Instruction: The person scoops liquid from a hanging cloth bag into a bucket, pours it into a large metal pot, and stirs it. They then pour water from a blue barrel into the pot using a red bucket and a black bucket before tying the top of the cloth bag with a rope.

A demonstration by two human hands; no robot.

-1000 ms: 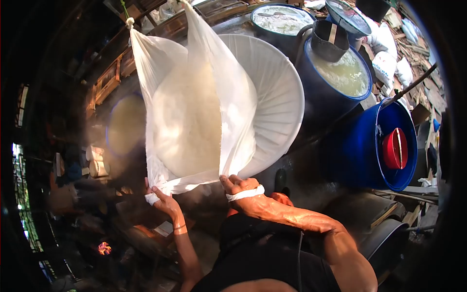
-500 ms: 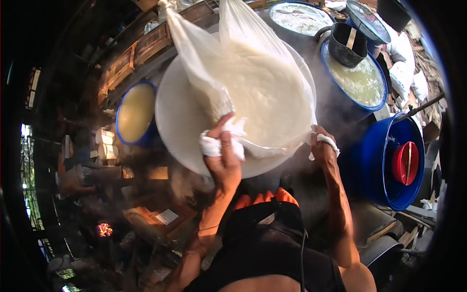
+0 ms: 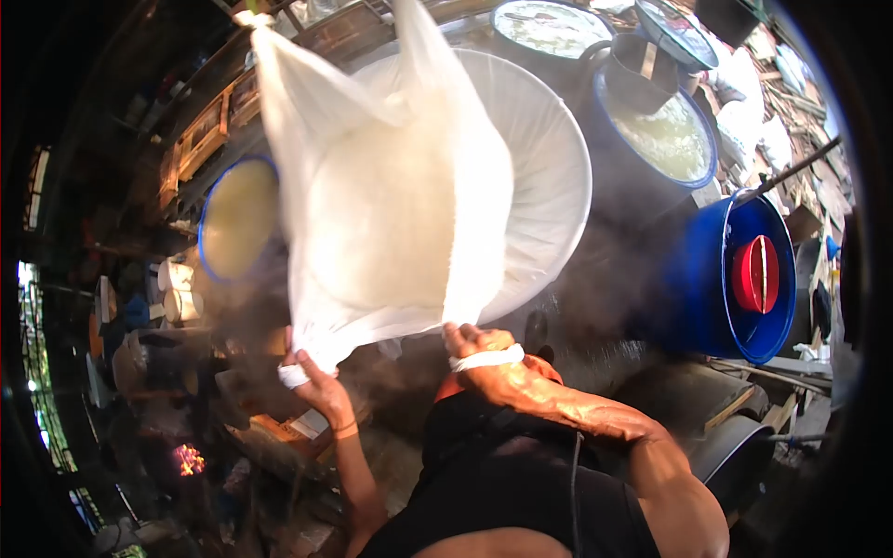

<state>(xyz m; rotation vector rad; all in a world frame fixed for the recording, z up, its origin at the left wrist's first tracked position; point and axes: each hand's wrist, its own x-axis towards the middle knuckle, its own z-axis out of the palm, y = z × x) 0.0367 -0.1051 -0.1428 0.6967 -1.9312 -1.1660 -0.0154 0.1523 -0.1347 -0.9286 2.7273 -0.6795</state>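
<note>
A large white cloth point(image 3: 479, 232) hangs like a sling over a wide white basin point(image 3: 579, 186), with pale, cloudy liquid point(image 3: 381, 223) pooled inside it. Its far corners rise toward the top of the view; one ends in a knot. My left hand point(image 3: 321, 386) is closed on the near left corner, cloth wrapped about the fingers. At the near right corner my right hand point(image 3: 484, 358) grips the cloth, a white strip around the hand. Both hands are at the basin's near side. The cloth covers the basin's left part.
Blue-rimmed drums of liquid stand at left point(image 3: 240, 219) and upper right point(image 3: 665, 139). A dark dipper point(image 3: 642, 74) is over the latter. The blue barrel point(image 3: 777, 321) at right holds a red scoop point(image 3: 755, 274). Fire point(image 3: 189, 459) glows at lower left. Steam drifts around.
Both hands have moved left, the left one also lower, pulling the cloth and its liquid leftward across the basin. The basin's right side is now uncovered. The view has shifted slightly.
</note>
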